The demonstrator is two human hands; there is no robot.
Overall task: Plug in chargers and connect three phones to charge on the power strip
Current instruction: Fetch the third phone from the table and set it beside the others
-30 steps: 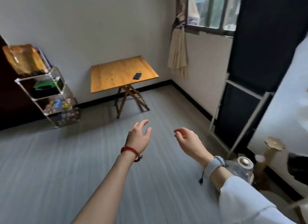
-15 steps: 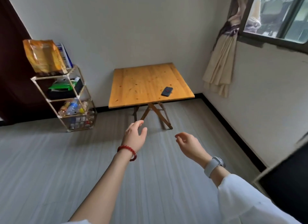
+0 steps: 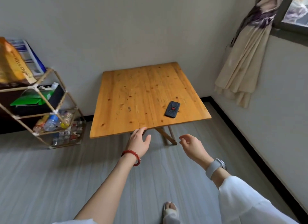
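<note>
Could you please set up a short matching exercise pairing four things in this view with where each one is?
Things:
1. phone
2. red bead bracelet
3. watch
4. curtain

Places:
A. right wrist
B. beside the window
C. on the wooden table
D. left wrist

Pairs: 1-C, 2-D, 3-A, 4-B

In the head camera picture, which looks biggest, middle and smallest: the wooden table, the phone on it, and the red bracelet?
1. wooden table, by far the biggest.
2. and 3. phone and red bracelet look alike; the bracelet is nearer the camera, so no ranking.
</note>
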